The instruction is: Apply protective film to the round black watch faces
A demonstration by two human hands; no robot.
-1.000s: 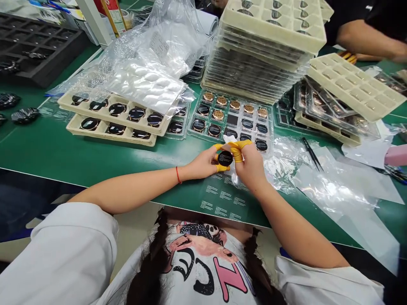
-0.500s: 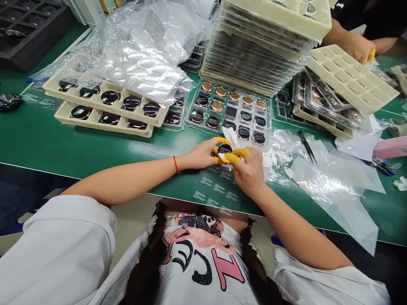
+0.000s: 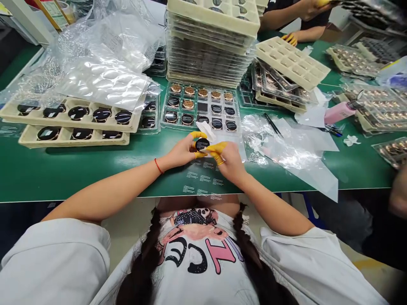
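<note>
My left hand grips a round black watch face by its edge, between yellow-covered thumb and finger. Small white print shows on the face. My right hand, also in yellow finger cots, is closed on a white wipe, with fingertips against the face's right side. Part of the wipe sticks up behind the watch face. Just beyond my hands lies a clear tray of round watch pieces, some black and some gold-coloured. A clear sheet with white print lies below my hands.
Beige trays of black watch faces sit at left under plastic wrap. A tall tray stack stands behind. At right are black tweezers, clear film and a pink bottle. A co-worker's hand is at the back.
The view has turned right, so the table's things appear further left and more trays show at right. My right fingers have shifted slightly on the watch face; both hands keep hold.
</note>
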